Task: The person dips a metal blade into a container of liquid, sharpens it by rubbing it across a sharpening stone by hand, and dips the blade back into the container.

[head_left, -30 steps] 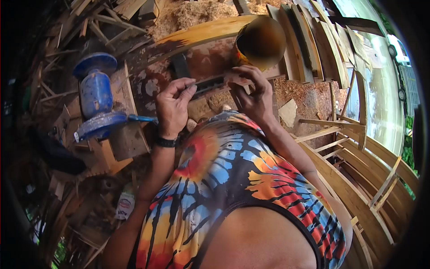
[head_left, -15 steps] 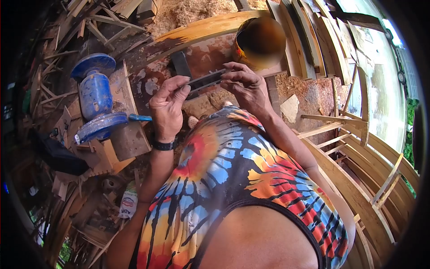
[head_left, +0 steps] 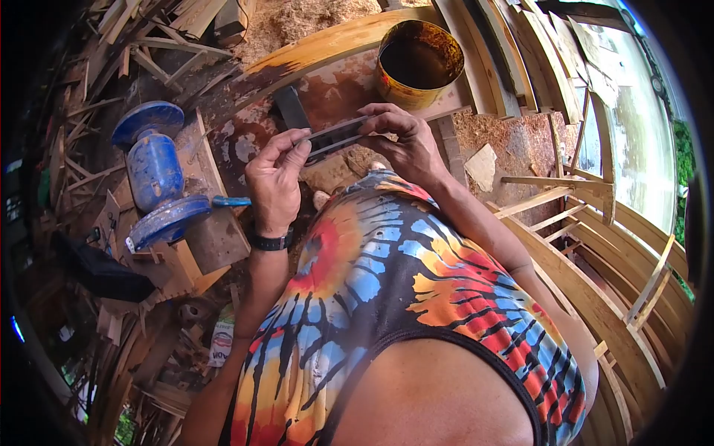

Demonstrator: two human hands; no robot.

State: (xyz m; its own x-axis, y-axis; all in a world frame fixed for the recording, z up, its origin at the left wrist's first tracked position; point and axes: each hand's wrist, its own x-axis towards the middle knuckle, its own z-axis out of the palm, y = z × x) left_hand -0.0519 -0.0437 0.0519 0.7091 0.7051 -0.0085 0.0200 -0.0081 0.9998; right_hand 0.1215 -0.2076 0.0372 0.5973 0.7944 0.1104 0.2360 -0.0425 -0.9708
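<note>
A thin dark strip point(head_left: 336, 135) is held above the stained surface point(head_left: 338, 85), its long axis running left to right, the right end tilted slightly farther away; the left hand point(head_left: 275, 182) pinches its left end between thumb and fingertips in a narrow grip; the right hand point(head_left: 409, 145) closes fingers over its right end; a yellow can point(head_left: 419, 65) stands just beyond, far right; a blue tool point(head_left: 156, 175) lies left.
</note>
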